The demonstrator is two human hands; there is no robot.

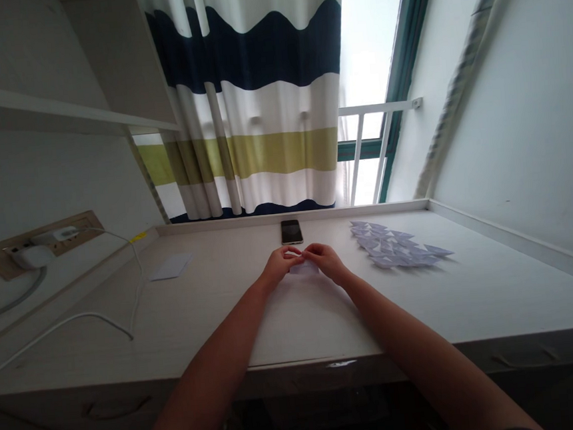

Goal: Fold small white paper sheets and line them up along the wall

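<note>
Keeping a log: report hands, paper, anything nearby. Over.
Left hand and right hand holding white paper, partly hidden. Phone just beyond. Folded papers to the right.

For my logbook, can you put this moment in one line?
left hand: holding paper; right hand: same paper; phone: beyond hands; folded papers: on right

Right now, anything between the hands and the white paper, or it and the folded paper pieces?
Nothing visible: left hand and right hand hold the white paper. Toward the folded paper pieces, only the right hand intervenes; the smartphone lies farther back.
</note>
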